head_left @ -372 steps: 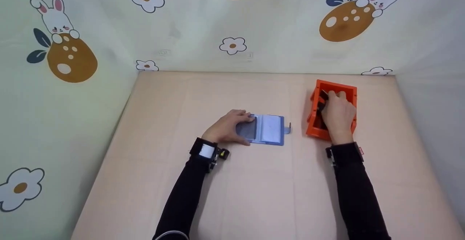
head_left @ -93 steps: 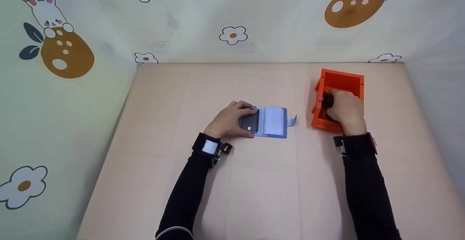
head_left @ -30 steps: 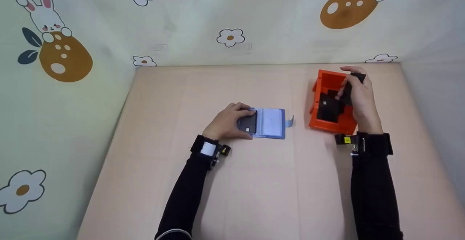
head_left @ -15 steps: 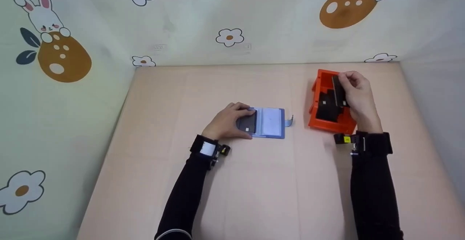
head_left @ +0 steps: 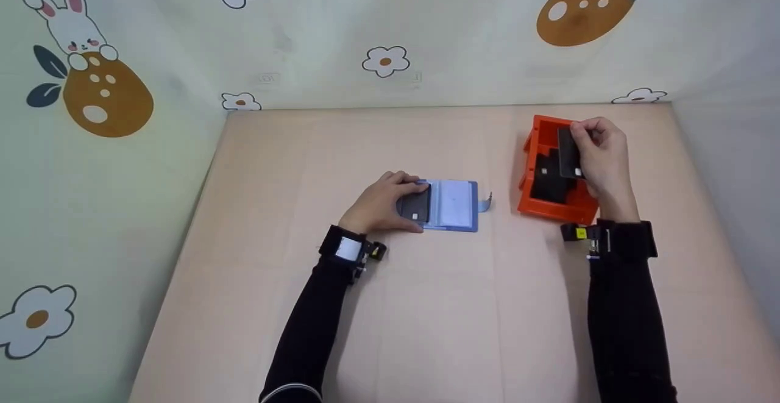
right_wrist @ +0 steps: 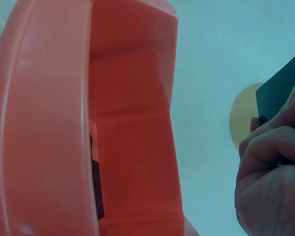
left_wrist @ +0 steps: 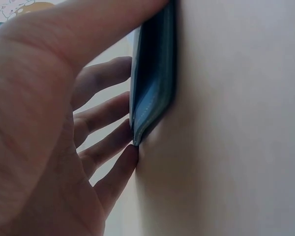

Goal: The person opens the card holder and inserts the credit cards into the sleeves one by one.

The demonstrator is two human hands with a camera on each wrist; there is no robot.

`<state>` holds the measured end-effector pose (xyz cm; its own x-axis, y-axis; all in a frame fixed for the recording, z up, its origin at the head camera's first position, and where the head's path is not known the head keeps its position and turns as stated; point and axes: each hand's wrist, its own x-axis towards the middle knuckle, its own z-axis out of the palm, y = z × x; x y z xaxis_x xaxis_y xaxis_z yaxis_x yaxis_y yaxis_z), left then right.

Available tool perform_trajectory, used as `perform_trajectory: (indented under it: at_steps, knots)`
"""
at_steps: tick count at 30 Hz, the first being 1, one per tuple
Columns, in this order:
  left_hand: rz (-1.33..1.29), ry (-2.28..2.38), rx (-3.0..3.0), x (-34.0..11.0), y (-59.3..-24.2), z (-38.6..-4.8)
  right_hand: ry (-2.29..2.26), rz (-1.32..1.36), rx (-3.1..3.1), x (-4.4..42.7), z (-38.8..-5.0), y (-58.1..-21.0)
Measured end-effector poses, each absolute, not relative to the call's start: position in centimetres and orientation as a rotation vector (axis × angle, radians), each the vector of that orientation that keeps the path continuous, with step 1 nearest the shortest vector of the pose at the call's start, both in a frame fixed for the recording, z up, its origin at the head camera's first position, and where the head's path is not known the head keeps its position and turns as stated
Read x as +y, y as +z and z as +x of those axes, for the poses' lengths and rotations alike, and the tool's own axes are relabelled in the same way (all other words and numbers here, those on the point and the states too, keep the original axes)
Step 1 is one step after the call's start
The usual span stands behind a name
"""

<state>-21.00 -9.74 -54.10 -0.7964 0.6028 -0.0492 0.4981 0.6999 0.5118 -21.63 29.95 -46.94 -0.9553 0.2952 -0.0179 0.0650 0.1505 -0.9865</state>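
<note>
A person's right grip (head_left: 604, 158) pinched a dark card (head_left: 568, 154) over an orange bin (head_left: 551, 210) as the left grip (head_left: 385, 205) clasped a blue wallet (head_left: 435, 205), spread open on the counter (head_left: 432, 311).

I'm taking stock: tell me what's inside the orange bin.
Black cards overlap inside the orange bin; the right hand and its held card hide part of its right side.

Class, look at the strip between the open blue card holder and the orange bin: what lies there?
In the head view, the blue card holder's strap juts partway toward the orange bin; beyond it, only bare tabletop shows.
</note>
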Motion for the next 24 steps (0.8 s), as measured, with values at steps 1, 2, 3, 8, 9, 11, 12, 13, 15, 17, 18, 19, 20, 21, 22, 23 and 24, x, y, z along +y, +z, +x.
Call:
perform_trajectory:
  at_steps: [1,2,3,8,9,11,12,13,15,17,18,19,20,21,22,23,24]
  knots:
    - [0.886,0.716,2.696,-9.7,-54.1,-21.0,1.908,-0.358,-2.228,29.9,-21.6,-47.0]
    - [0.883,0.712,2.697,-9.7,-54.1,-21.0,1.906,-0.362,-2.227,29.8,-21.6,-47.0]
    - [0.878,0.706,2.697,-9.7,-54.1,-21.0,1.905,-0.361,-2.227,29.8,-21.6,-47.0]
    - [0.854,0.705,2.693,-9.7,-54.0,-20.9,1.934,-0.344,-2.213,29.1,-21.7,-46.9]
    - [0.852,0.706,2.693,-9.6,-54.0,-20.9,1.941,-0.339,-2.210,29.0,-21.7,-46.9]
    - [0.851,0.710,2.691,-9.7,-53.9,-20.9,1.945,-0.330,-2.217,28.7,-21.8,-46.8]
    - [0.851,0.710,2.692,-9.7,-53.9,-20.9,1.946,-0.327,-2.225,28.6,-21.8,-46.8]
    - [0.852,0.711,2.692,-9.7,-53.8,-20.9,1.948,-0.326,-2.234,28.5,-21.8,-46.8]
    - [0.852,0.710,2.694,-9.6,-53.8,-20.9,1.949,-0.327,-2.263,28.2,-21.7,-46.7]
    - [0.849,0.705,2.694,-9.6,-53.8,-20.9,1.959,-0.332,-2.298,28.1,-21.6,-46.6]
    - [0.846,0.702,2.694,-9.6,-53.8,-20.9,1.967,-0.336,-2.314,28.0,-21.6,-46.5]
    - [0.843,0.699,2.693,-9.6,-53.9,-20.8,1.973,-0.341,-2.328,27.9,-21.5,-46.4]
    - [0.840,0.698,2.693,-9.6,-53.9,-20.8,1.971,-0.341,-2.348,27.8,-21.5,-46.4]
    - [0.838,0.696,2.692,-9.6,-53.9,-20.8,1.967,-0.341,-2.366,27.7,-21.4,-46.3]
    - [0.839,0.694,2.692,-9.6,-53.9,-20.8,1.963,-0.338,-2.381,27.6,-21.3,-46.2]
    - [0.839,0.693,2.693,-9.6,-53.8,-20.8,1.955,-0.331,-2.394,27.5,-21.3,-46.1]
    - [0.841,0.696,2.693,-9.6,-53.8,-20.8,1.947,-0.325,-2.405,27.4,-21.2,-46.1]
